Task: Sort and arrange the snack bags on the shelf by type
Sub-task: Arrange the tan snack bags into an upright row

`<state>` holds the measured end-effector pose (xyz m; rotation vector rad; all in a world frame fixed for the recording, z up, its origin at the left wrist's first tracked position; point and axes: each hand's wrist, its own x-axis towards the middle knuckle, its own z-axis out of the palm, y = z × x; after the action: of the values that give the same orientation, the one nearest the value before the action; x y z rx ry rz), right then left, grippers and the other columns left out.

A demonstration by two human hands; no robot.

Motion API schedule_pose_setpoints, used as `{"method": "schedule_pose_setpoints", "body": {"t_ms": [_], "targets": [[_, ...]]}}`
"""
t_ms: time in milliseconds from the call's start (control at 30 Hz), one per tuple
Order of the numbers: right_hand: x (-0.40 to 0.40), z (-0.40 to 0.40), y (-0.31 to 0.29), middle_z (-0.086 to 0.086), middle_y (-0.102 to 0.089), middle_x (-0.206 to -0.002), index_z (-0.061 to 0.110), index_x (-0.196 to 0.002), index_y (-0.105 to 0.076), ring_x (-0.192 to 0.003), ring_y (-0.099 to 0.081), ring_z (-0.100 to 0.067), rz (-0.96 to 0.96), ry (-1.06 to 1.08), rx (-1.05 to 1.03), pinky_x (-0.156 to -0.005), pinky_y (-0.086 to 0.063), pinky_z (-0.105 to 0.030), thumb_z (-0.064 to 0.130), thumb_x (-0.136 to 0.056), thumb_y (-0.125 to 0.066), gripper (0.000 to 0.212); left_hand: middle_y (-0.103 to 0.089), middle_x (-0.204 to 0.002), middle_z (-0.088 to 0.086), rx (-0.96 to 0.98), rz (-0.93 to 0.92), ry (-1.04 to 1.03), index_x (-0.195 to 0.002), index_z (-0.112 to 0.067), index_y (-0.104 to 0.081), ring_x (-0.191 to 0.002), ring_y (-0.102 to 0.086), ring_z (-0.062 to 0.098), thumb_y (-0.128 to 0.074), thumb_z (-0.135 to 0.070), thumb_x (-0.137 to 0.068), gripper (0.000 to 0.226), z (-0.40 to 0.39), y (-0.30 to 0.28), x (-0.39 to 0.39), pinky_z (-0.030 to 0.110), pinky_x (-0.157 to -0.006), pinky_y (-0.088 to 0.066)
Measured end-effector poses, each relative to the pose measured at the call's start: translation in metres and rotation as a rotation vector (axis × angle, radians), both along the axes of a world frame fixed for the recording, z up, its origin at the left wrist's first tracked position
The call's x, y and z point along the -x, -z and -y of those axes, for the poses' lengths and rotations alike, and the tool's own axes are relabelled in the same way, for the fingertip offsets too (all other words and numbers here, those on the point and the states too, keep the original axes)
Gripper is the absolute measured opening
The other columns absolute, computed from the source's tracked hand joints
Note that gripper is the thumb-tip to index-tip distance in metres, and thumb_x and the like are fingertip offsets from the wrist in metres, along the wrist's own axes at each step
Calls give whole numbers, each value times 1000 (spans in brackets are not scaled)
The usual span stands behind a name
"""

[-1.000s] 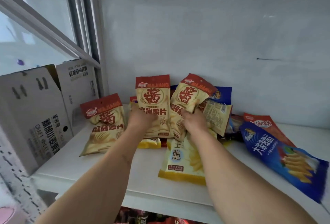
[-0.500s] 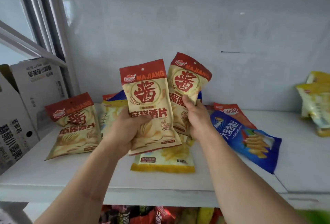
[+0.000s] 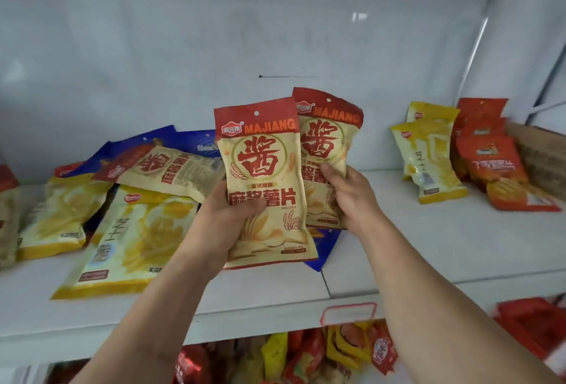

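My left hand (image 3: 228, 224) grips a beige MAJIANG bag (image 3: 263, 181) with a red top, thumb across its front, fingers curled behind, bag held upright above the white shelf (image 3: 428, 242). My right hand (image 3: 352, 196) grips a second MAJIANG bag (image 3: 329, 138), same print, just behind and right of the first, overlapping it, tilted slightly. Both bags are off the shelf surface, roughly mid-shelf. Left of the held bags, a loose pile lies on the shelf: a third MAJIANG bag (image 3: 171, 169) lying sideways on top, a large yellow bag (image 3: 134, 239) flat under it, a smaller yellow bag (image 3: 61, 215) further left, blue bags (image 3: 147, 141) at the back. A blue bag corner (image 3: 324, 245) pokes out under the held bags. Right of the held bags, well apart, yellow bags (image 3: 428, 153) stand grouped, with red-orange bags (image 3: 490, 157) touching them further right. Below the shelf edge, a lower tier holds mixed red and yellow packets (image 3: 337, 353), blurry.
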<state>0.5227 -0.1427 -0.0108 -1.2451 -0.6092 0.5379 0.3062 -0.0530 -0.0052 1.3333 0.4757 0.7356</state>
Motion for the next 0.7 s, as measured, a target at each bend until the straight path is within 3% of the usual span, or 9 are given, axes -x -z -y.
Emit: {"method": "schedule_pose_setpoints", "body": {"t_ms": [433,700], "targets": [[-137,43,10,-2,-78,-99,22,-104,-73,-93,-75,-24,42,160,26,-90,-58,-50,35,-89,-73,20,-77,-112,5,10,-73,74,-127,-14,-57,-98,-76,29,-71,-7,-91,39,29,-4,-139,53,-91,-58],[-196,29,12,-4,-78,-101,19,-112,-70,-93,-76,-25,67,176,90,-89,-58,-50,37,-88,-75,31,-78,-107,0,-40,-134,72,-121,-19,-58,-96,-77,25,-74,-11,-89,36,12,-8,-200,53,-89,-59]]}}
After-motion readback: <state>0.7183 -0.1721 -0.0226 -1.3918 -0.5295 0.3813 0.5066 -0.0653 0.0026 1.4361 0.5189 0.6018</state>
